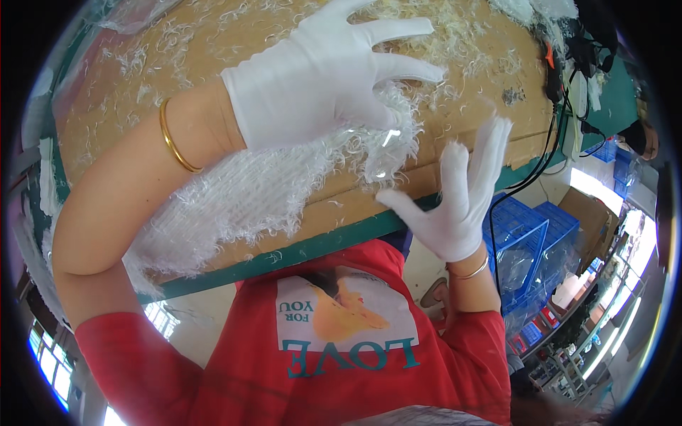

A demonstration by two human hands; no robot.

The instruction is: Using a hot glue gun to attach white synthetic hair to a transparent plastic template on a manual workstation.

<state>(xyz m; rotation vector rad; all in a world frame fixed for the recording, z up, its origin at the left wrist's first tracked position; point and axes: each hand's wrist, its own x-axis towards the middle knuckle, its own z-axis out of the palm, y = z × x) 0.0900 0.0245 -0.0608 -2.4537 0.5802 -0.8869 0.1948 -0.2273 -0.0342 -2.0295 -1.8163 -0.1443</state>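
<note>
Left hand (334, 71) in a white glove, fingers spread wide, palm flat on a fluffy white feathered sheet (256, 192), pinching nothing. Sheet under and below that hand, running down along the forearm to the green table edge (320, 248), fringe of fine white strands all round it. A small clear glossy patch (387, 153), like film or tape, just beside the left thumb, on the sheet's end; cannot tell whether it is stuck down. Gold bangle (174, 138) on the left wrist, just behind the glove cuff. Right hand (458, 206), also white-gloved, open with fingers splayed and pointing up, held just beside the sheet's end, near the table edge, gripping nothing; cannot tell whether its fingertips touch the sheet. Thin bangle (472, 270) on the right wrist. Brown cardboard (469, 106) covering the table beyond both hands, strewn with loose white fibres (462, 35), thickest beyond the left fingertips. Black cables (550, 142) hanging off the table edge beyond the right hand, a dark tool with an orange part (550, 67) above them. Blue plastic crates (540, 234) stacked on the floor past the right hand. Red shirt (341, 355) with a white printed panel below both hands, red sleeves on both upper arms.
</note>
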